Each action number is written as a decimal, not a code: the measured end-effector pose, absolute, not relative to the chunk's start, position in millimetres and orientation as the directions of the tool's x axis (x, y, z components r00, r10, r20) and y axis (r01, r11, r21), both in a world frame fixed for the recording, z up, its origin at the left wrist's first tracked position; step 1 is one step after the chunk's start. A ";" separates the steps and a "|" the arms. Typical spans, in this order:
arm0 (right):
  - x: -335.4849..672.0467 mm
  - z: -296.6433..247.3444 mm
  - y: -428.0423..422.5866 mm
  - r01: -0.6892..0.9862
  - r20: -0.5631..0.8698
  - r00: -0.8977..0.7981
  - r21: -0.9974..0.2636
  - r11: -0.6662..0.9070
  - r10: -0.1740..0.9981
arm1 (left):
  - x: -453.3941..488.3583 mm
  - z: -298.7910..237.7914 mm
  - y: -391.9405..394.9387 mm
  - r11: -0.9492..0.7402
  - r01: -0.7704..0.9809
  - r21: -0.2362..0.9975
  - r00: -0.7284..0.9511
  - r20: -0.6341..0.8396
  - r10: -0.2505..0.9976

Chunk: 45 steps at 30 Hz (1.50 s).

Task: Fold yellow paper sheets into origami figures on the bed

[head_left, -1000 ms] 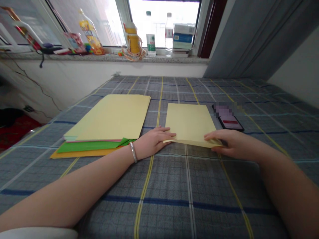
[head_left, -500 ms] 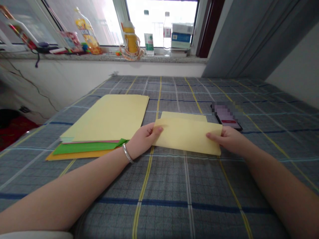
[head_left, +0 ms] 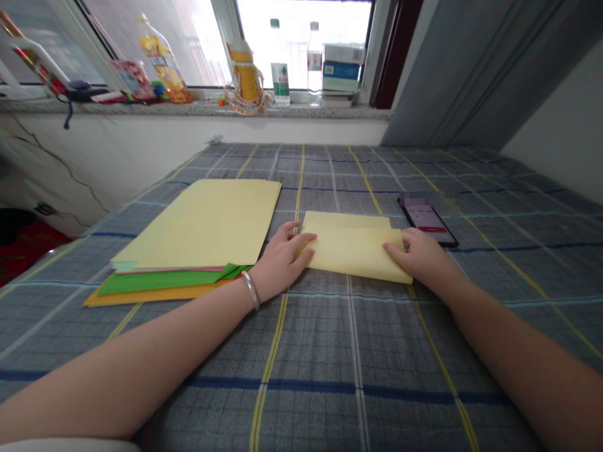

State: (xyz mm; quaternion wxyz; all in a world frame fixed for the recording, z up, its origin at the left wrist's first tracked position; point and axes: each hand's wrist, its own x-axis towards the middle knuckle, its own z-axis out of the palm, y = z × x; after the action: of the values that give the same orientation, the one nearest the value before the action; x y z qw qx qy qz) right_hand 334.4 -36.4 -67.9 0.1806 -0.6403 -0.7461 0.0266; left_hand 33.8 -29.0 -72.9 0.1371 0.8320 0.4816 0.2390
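Observation:
A pale yellow sheet of paper (head_left: 351, 248) lies on the plaid cloth, its near half folded over toward the far edge. My left hand (head_left: 281, 260), with a silver bracelet at the wrist, rests at the sheet's left end, fingers stretched flat onto the folded flap. At the right end my right hand (head_left: 421, 256) pinches the flap's right corner, fingers curled and thumb on top.
A stack of coloured paper (head_left: 198, 235), yellow on top with green and orange below, lies to the left. A phone (head_left: 429, 220) sits just beyond my right hand. Bottles (head_left: 281, 66), boxes and clutter line the windowsill. A grey curtain (head_left: 475, 69) hangs at the right.
The near edge of the sheet was lifted by both hands and brought over toward the far edge. The flap now lies nearly flat, with my hands moved forward onto it.

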 end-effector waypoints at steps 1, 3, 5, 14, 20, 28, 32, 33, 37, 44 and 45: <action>334.9 -69.0 -34.1 0.947 0.234 -0.096 -0.277 0.161 0.967 | 34.3 -72.2 -29.4 -0.508 0.740 0.441 0.443 0.249 0.861; 335.4 -70.3 -30.5 0.941 0.215 -0.057 -0.314 0.124 0.975 | 35.2 -71.1 -30.0 -0.523 0.739 0.425 0.468 0.236 0.852; 335.2 -70.5 -28.1 0.930 0.201 -0.034 -0.351 0.104 0.979 | 35.8 -70.8 -30.1 -0.520 0.733 0.439 0.456 0.251 0.854; 338.9 -71.8 -19.7 0.895 0.107 0.077 -0.446 -0.021 0.991 | 34.2 -72.3 -26.3 -0.500 0.650 0.572 0.390 0.314 0.866; 342.5 -69.6 -19.0 0.841 -0.019 0.132 -0.526 -0.122 0.991 | 34.8 -69.8 -23.9 -0.391 0.678 0.623 0.326 0.222 0.919; 339.1 -65.9 -15.3 0.850 0.036 0.144 -0.517 -0.105 0.989 | 39.8 -68.3 -15.5 -0.348 0.783 0.516 0.307 0.166 0.937; 339.0 -69.0 -8.6 0.784 0.022 0.128 -0.615 -0.087 0.992 | 43.5 -73.6 -6.4 -0.322 0.844 0.428 0.279 0.162 0.946; 338.4 -69.8 -7.8 0.773 0.014 0.118 -0.629 -0.082 0.993 | 44.3 -74.6 -4.5 -0.332 0.853 0.403 0.302 0.138 0.943; 337.7 -73.2 -7.2 0.672 -0.026 0.081 -0.737 -0.074 0.996 | 45.9 -74.8 -1.3 -0.335 0.860 0.385 0.339 0.061 0.939; 350.9 -68.3 -12.6 0.251 -0.374 -0.113 -0.907 -0.338 0.920 | 43.6 -65.7 -7.8 -0.322 0.755 0.571 0.334 0.088 0.939; 352.3 -65.4 -15.1 0.236 -0.409 -0.136 -0.898 -0.372 0.902 | 43.0 -65.1 -8.7 -0.298 0.753 0.586 0.313 0.080 0.946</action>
State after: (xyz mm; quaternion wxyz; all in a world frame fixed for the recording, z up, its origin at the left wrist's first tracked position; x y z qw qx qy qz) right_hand 352.3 -15.1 -65.4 0.2873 -0.5913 -0.4814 0.5797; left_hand 43.0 -8.7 -65.1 0.2282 0.7774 0.5465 0.2118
